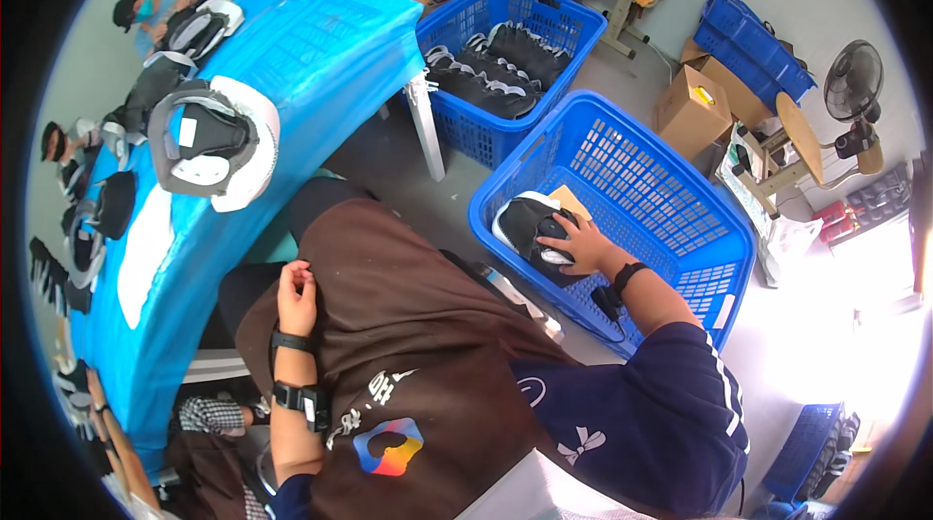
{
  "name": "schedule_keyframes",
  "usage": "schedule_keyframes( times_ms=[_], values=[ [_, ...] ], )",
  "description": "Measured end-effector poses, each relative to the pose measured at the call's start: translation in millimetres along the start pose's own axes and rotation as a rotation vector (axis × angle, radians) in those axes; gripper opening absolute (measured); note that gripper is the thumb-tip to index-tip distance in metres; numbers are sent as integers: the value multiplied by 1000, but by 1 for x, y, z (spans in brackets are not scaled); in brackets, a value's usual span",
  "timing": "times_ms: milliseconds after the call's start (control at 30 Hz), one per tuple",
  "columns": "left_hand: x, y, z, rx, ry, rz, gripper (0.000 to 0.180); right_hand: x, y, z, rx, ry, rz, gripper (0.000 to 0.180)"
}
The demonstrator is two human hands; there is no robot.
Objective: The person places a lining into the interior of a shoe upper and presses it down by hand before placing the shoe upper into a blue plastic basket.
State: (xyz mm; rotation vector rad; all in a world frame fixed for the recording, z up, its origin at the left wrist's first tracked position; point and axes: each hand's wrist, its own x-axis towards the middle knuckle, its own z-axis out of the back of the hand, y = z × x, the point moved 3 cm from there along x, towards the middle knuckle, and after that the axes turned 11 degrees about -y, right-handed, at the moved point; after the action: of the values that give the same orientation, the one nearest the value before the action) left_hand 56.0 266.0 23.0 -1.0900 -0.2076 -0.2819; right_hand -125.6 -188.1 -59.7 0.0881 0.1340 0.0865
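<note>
My right hand (579,244) reaches down into a blue plastic basket (622,131) on my right. Its fingers are closed over a black cap-shaped piece (530,222) with white edging, which lies at the basket's near left end. A tan cardboard piece (567,199) shows beside it. My left hand (297,298) rests on the brown apron (389,277) over my lap, fingers curled in, with nothing visible in them. On the blue-covered table (321,44) to my left sits a similar black-and-white cap-shaped piece (255,146), its hollow side up with a white label inside.
Behind my basket stands another blue basket (457,136) filled with rows of black-and-white pieces. Farther right are a cardboard box (692,110), a standing fan (853,83) and a wooden-seated chair (799,136). Several people work along the table's far left side among more pieces.
</note>
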Motion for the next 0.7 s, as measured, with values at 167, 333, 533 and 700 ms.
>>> schedule_keyframes(
  times_ms=[167, 333, 533, 700],
  values=[
    [-3, 0, 2, 7, 22, 1, 20, 13, -18, 4, 72, 54, 2, 73],
    [-4, 2, 2, 38, 20, 25, 18, 23, -11, -10, 44, 154, -37, 72],
    [4, 5, -3, -19, -5, 0, 17, 31, -10, -17, 49, 132, -72, 70],
    [6, 9, -4, -59, -9, 11, 17, 36, -7, -8, 69, 151, -104, 69]
  ],
)
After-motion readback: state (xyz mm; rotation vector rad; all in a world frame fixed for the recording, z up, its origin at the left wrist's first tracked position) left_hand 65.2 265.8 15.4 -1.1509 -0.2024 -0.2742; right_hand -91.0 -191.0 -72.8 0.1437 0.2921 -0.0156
